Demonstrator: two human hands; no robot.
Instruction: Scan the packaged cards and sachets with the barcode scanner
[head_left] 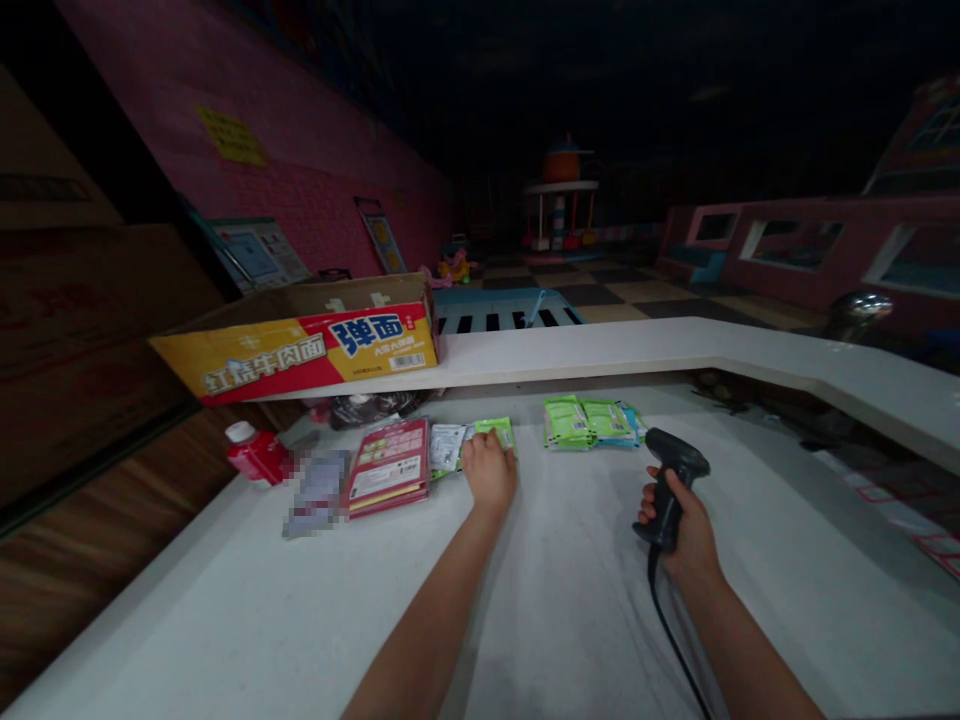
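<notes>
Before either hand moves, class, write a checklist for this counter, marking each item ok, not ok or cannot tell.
1. Right hand holding the scanner: ok.
2. Left hand partly covering the green packet: ok.
3. Left grip closed on that packet: cannot tell; the hand hides it.
4. Cable clear of the packet pile between the hands: ok.
5. Pile squared up: not ok; its packets overlap unevenly.
6. Scanner aimed at that packet: cannot tell; too dim.

Green packet (505,428) partly hidden beneath left hand (490,468), scanner cable (665,622) cut off by bottom edge.
</notes>
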